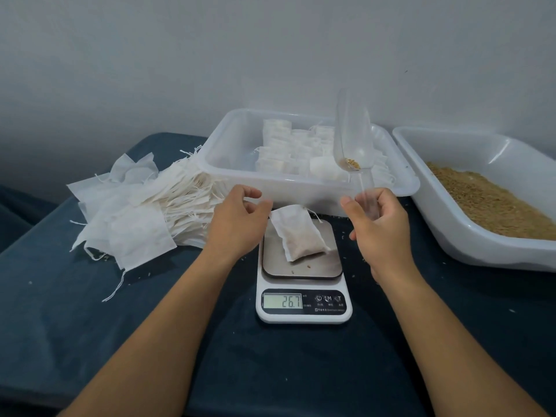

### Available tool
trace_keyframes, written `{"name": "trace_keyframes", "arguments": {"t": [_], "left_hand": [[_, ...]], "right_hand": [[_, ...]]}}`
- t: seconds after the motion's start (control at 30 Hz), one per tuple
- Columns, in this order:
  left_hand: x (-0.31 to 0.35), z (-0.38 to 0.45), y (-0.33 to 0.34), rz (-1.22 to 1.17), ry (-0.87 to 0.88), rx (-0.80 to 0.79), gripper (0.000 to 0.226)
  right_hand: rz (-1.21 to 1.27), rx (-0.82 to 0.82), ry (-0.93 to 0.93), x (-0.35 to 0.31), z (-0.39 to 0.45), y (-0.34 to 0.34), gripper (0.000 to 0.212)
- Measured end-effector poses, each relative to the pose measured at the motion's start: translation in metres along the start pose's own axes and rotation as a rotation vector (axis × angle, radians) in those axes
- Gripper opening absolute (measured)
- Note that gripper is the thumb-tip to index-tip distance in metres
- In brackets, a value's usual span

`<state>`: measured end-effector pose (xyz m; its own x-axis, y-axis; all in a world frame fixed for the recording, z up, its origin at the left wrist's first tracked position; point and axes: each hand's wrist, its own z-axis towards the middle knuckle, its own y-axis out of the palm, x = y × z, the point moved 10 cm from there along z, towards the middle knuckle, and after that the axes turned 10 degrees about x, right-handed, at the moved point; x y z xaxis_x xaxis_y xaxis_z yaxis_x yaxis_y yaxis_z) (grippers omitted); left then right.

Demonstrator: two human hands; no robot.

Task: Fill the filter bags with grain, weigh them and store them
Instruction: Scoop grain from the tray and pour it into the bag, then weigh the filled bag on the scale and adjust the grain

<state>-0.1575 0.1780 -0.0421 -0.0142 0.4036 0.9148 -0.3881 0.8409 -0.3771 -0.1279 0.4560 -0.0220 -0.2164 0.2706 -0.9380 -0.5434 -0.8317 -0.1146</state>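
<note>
White filled bag (301, 233) lies on the scale (303, 278), long axis angled away, just right of my left hand (237, 218), nearer, loosely open, empty. My right hand (379, 224) grips the scoop (353, 139) upright.

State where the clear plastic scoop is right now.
In the head view, right of centre: the clear plastic scoop stands upright in the right hand, in front of the translucent storage tub.

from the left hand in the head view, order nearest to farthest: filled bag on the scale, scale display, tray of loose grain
1. Filled white filter bag, just right of the left hand.
2. Green scale display, below it.
3. White tray of loose brown grain, far right.
</note>
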Motion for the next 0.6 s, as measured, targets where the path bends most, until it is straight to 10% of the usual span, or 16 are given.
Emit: {"name": "trace_keyframes", "arguments": {"t": [0.6], "left_hand": [[0.035, -0.018, 0.007, -0.084, 0.254, -0.112, 0.023]], "right_hand": [[-0.261, -0.598, -0.177, -0.053, 0.000, 0.066, 0.058]]}}
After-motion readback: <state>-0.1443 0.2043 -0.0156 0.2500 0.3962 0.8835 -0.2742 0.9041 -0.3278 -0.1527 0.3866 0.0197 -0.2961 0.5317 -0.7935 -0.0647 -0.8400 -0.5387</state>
